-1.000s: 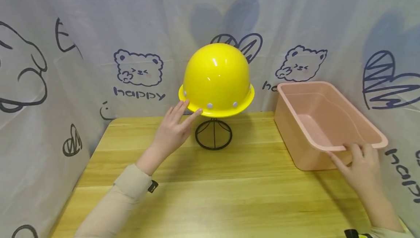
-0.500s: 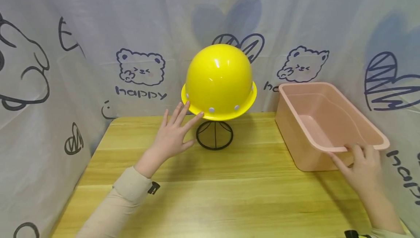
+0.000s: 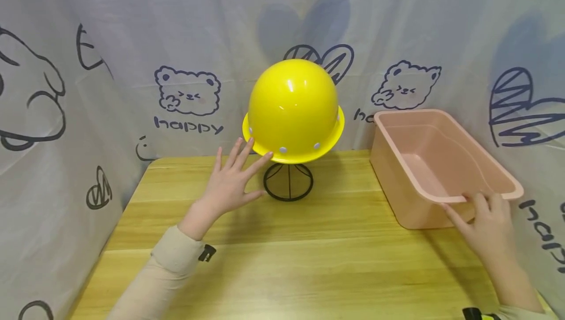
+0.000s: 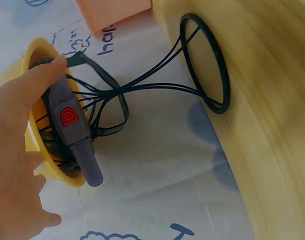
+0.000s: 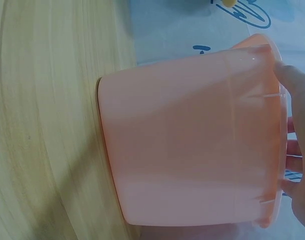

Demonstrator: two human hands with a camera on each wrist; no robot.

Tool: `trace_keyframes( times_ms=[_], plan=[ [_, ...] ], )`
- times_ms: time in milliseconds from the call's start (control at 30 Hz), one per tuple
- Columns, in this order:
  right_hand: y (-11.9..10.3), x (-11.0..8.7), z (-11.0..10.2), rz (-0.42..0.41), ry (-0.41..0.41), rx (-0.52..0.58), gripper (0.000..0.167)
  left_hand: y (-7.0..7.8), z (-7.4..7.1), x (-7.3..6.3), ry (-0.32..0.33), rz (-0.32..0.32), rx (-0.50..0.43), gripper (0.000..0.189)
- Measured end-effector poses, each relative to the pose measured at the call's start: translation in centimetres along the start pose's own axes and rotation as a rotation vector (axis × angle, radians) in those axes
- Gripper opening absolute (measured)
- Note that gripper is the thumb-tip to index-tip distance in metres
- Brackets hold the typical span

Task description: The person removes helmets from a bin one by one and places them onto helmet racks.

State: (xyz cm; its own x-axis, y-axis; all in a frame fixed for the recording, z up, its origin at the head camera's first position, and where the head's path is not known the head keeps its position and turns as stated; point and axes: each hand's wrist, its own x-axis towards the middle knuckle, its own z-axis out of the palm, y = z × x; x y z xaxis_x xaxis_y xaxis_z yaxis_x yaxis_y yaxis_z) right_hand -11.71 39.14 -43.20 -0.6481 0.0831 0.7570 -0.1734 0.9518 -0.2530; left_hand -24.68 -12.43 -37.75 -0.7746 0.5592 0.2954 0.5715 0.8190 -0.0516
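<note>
A yellow hard hat (image 3: 293, 109) sits dome up on a black wire stand (image 3: 289, 183) at the back middle of the table. My left hand (image 3: 225, 185) has its fingers spread and straight, fingertips at the hat's left front brim. The left wrist view shows the hat's underside, with a grey strap adjuster (image 4: 77, 130) bearing a red mark and a dark chin strap (image 4: 112, 82) hanging beside the stand. On the right, my right hand (image 3: 490, 227) grips the near rim of a pink plastic bin (image 3: 397, 178), thumb outside and fingers over the edge.
The wooden table (image 3: 282, 261) extends in front of the stand and bin. A white printed curtain (image 3: 247, 31) closes off the back and both sides, close behind the hat and bin.
The hat has tipped slightly, its near brim a little lower. My left fingers have spread apart, with the thumb now out to the side. My right hand and the bin stay put.
</note>
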Motion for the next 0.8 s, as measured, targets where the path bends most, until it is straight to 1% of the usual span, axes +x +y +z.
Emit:
trace_keyframes(
  times_ms=[267, 400, 500, 600, 700, 800],
  plan=[
    [-0.2, 0.1, 0.1, 0.011, -0.029, 0.005, 0.099, -0.4, -1.0, -0.6, -0.023, -0.012, -0.01, 0.088],
    [-0.3, 0.3, 0.0, -0.029, -0.014, -0.011, 0.098, -0.5, -1.4, -0.7, -0.021, -0.017, -0.005, 0.087],
    [-0.3, 0.6, -0.2, -0.058, -0.013, -0.046, 0.097, -0.5, -1.6, -0.8, -0.018, -0.02, -0.001, 0.087],
    [-0.4, 0.8, -0.5, -0.06, -0.051, -0.049, 0.097, -0.6, -2.0, -0.9, -0.022, -0.028, 0.005, 0.086],
    [-0.4, 1.1, -1.0, -0.063, -0.102, -0.056, 0.092, -0.7, -2.5, -1.1, -0.026, -0.038, 0.015, 0.086],
    [-0.3, 1.6, -1.3, -0.105, -0.13, -0.062, 0.088, -0.9, -3.0, -1.4, -0.024, -0.048, 0.027, 0.086]
  ],
)
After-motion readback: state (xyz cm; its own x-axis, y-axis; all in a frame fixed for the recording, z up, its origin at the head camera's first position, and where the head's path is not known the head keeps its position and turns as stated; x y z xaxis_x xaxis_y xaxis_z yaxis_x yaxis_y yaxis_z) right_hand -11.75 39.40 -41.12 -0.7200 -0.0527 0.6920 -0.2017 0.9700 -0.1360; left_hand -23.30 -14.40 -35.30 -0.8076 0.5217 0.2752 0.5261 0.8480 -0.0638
